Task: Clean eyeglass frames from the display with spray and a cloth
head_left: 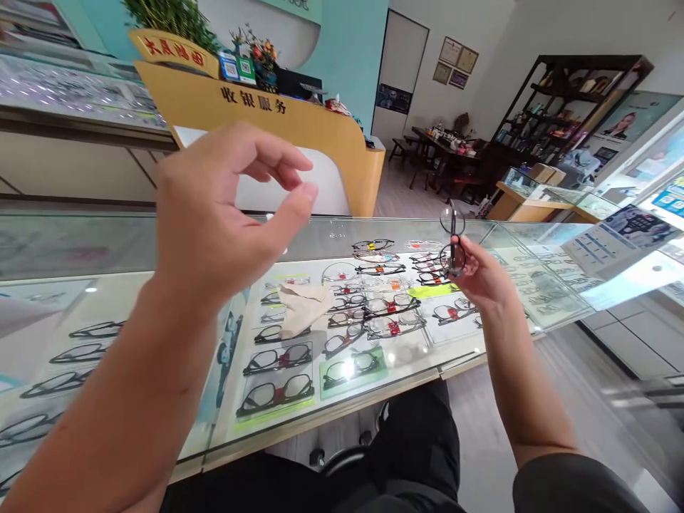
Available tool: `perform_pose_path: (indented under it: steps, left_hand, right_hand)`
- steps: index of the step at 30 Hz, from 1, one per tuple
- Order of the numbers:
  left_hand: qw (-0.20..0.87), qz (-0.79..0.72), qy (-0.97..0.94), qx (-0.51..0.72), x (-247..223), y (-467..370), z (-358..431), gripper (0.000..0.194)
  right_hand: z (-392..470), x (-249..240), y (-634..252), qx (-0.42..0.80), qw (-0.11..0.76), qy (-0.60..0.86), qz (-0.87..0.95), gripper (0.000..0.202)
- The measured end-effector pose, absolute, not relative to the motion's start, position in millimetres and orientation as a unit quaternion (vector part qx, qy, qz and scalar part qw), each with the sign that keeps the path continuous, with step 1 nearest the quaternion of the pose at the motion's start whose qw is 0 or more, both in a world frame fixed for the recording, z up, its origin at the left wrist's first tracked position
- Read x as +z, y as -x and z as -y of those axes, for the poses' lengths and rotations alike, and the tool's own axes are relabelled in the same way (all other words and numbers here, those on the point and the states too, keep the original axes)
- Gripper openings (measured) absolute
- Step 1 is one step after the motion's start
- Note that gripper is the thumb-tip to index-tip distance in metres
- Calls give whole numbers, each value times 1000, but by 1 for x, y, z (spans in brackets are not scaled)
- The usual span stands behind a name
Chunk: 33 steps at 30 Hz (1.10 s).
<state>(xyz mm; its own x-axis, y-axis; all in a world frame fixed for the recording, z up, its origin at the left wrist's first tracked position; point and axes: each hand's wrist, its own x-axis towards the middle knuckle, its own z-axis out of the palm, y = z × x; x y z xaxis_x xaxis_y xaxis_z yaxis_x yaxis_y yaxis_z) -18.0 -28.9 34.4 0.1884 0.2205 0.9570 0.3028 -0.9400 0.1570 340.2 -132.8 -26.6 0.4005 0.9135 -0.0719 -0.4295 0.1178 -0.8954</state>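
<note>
My left hand is raised over the glass display counter, its thumb and fingers curved with a gap between the tips and nothing held. On the right, my right hand grips a pair of dark-framed eyeglasses, turned so the two round lenses stand one above the other. A crumpled beige cloth lies on the counter, below and right of my left hand. Around it are several rows of eyeglasses, many with red or yellow tags; some look to be under the glass.
A yellow wooden cashier desk stands beyond the counter. A calendar card sits on the counter at right. Further back are a dark shelf and a dark table. A wheeled chair base shows beneath me.
</note>
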Motion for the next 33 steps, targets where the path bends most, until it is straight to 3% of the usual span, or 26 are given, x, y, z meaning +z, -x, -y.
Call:
perform_pose_path:
  steps: [5,10,14,23,30,33]
  left_hand:
    - [20,220,793,-568,46,27,37,54]
    - [9,265,789,-555,49,25,42,50]
    - [-37,305,802,-512,47,23,37,59]
    - [-46,224,823,-521,38,24,27,12]
    - [30,194,837,-510,37,20,29,6]
    - [70,161,843,-508,37,19,27,7]
  right_hand:
    - [183,-79,-365,541,694,459,124,15]
    - [207,-110,-375,582,703,403,70,10]
    - [208,-118,-375,603,704,375,19,13]
    - [196,-123,-377,627,682,377,14,12]
    - [203,-118,-374,628,676,384,28,20]
    - [199,-103,-377,572,703,415,75,29]
